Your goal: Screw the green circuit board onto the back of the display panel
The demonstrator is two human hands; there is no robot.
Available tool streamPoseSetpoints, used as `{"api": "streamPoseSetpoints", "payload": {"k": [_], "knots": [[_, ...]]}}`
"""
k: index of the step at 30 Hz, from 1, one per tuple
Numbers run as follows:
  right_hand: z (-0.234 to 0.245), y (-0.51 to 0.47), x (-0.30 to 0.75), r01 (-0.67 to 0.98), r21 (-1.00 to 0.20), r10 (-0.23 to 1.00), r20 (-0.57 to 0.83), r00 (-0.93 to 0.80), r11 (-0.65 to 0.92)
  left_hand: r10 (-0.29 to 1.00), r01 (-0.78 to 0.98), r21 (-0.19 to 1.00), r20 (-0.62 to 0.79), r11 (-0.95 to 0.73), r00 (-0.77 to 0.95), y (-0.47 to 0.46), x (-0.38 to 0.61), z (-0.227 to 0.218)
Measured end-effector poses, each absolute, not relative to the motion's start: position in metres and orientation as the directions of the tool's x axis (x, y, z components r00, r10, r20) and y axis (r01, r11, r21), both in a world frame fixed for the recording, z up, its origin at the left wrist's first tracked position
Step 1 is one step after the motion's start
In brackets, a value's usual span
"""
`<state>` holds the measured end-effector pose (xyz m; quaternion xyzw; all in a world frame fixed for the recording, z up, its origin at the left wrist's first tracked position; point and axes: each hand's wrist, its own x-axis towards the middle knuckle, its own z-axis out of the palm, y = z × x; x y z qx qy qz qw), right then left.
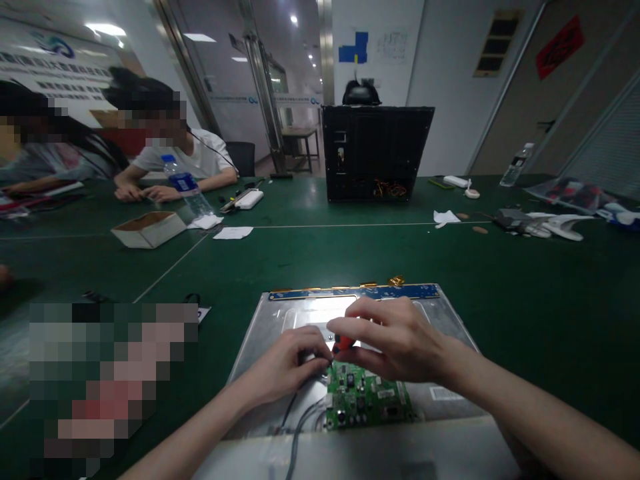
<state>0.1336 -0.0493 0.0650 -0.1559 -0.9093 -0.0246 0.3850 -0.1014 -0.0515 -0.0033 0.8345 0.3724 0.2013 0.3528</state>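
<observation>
My right hand (395, 337) is closed on the red and black handle of a screwdriver (344, 342), held upright over a green circuit board (367, 400). Its shaft and tip are mostly hidden by my fingers. At the board's upper left corner, the fingers of my left hand (295, 360) are pinched together beside the tool; what they hold, if anything, is hidden. The board lies on the silver metal back of a flat display panel (250, 347), which has a blue strip board (325, 293) along its far edge. Grey cables (295, 433) run from the board's left side toward me.
On the green table (280, 257) a black monitor-like case (377, 153) stands at the back. A paper box (150, 230) and a water bottle (187, 187) are left; gloves (545, 223) and another bottle (517, 165) are right. Two people sit at the far left.
</observation>
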Motion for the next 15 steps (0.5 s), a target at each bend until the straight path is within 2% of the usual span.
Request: {"api": "streamPoseSetpoints", "payload": {"k": [3, 11, 15], "knots": [[0.0647, -0.0487, 0.1338, 0.29, -0.085, 0.267, 0.688, -0.675, 0.953, 0.763, 0.48, 0.739, 0.071, -0.474, 0.643, -0.0512, -0.1018, -0.0035], [0.0628, -0.0507, 0.1337, 0.242, -0.215, 0.323, 0.671, -0.667, 0.946, 0.756, 0.469, 0.757, 0.049, -0.454, 0.653, -0.052, -0.1021, -0.0012], [0.0659, -0.0508, 0.1333, 0.29, -0.187, 0.338, 0.672, -0.659, 0.939, 0.762, 0.484, 0.745, 0.051, -0.459, 0.645, -0.0522, -0.101, 0.0001]]}}
